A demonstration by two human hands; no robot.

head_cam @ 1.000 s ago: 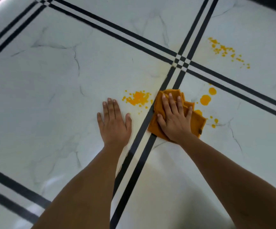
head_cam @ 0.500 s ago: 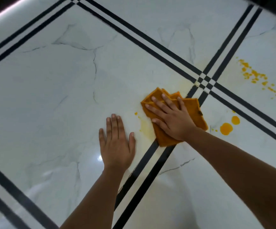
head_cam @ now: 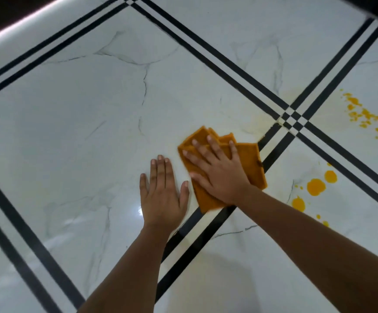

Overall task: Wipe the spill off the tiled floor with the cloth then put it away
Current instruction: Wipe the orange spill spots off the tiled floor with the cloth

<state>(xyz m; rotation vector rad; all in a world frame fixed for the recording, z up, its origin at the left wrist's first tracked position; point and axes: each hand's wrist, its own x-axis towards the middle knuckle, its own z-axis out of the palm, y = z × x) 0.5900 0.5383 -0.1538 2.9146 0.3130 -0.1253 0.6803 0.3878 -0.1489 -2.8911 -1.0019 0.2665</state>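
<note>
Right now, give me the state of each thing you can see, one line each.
cloth: folded, flat on the floor under the right hand.
right hand: fingers spread, pressing on the cloth.
left hand: flat on bare tile beside the cloth, holding nothing.
large yellow drops: unwiped, right of the cloth.
small yellow splatter: unwiped, far right.
tiled floor: glossy, faint yellowish smear near the line crossing.

Right hand point(head_cam: 223, 177) slid cloth point(head_cam: 252, 159) left over orange splatter beside left hand point(head_cam: 162, 195); splatter gone.

White marble tile floor point(head_cam: 75, 136) w/ black stripes; orange cloth point(head_cam: 251, 161), yellow spill drops point(head_cam: 315, 187) on it.
</note>
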